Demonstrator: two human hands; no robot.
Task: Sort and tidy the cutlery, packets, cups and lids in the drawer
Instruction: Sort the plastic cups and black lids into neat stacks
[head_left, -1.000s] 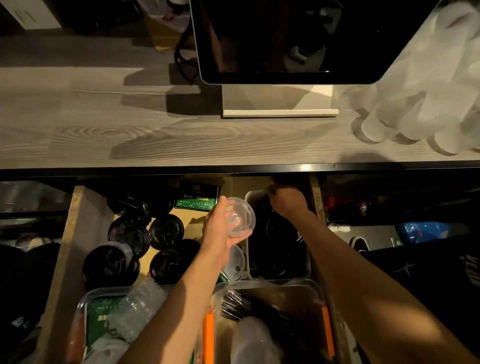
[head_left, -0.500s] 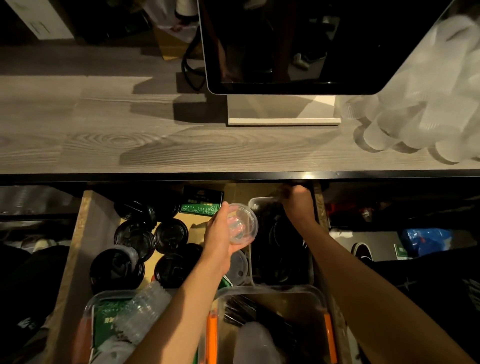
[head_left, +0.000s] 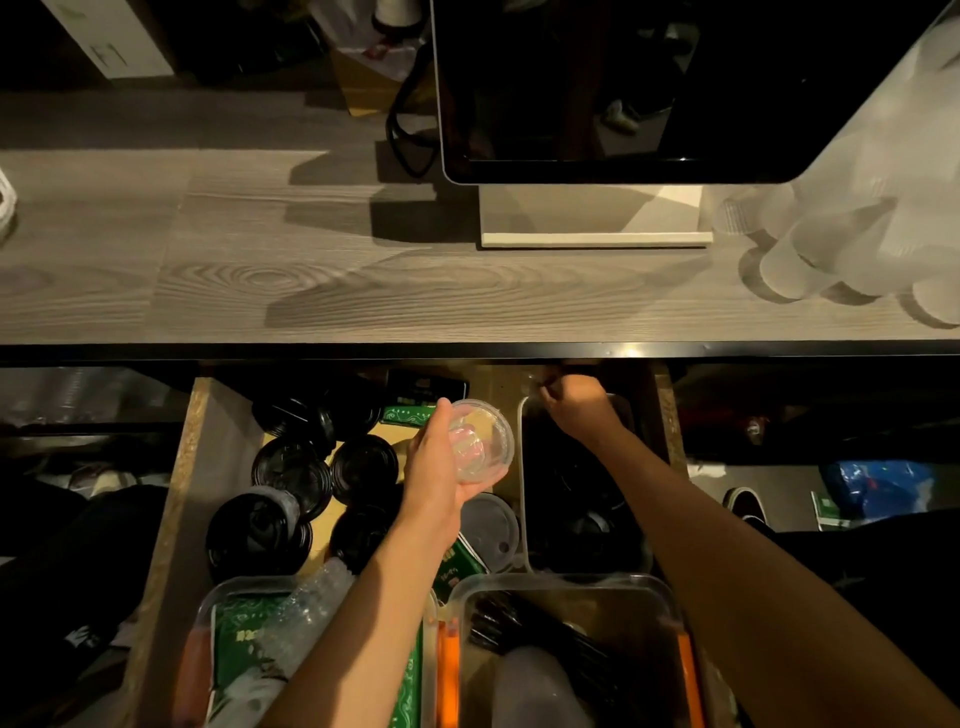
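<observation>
Left hand raised over the middle of the drawer, fingers and thumb curled round a small clear cup. Right hand stretched to the drawer's far right corner, fingers curled down in shadow, grip unclear.

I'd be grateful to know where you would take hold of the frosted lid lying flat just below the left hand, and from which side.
Pinch the frosted lid at its rim, coming from above on its left edge. It lies flat, so only the thin edge offers purchase; the bin wall crowds its right side, and the left hand, holding the clear cup, overlaps its top-left edge.
</observation>
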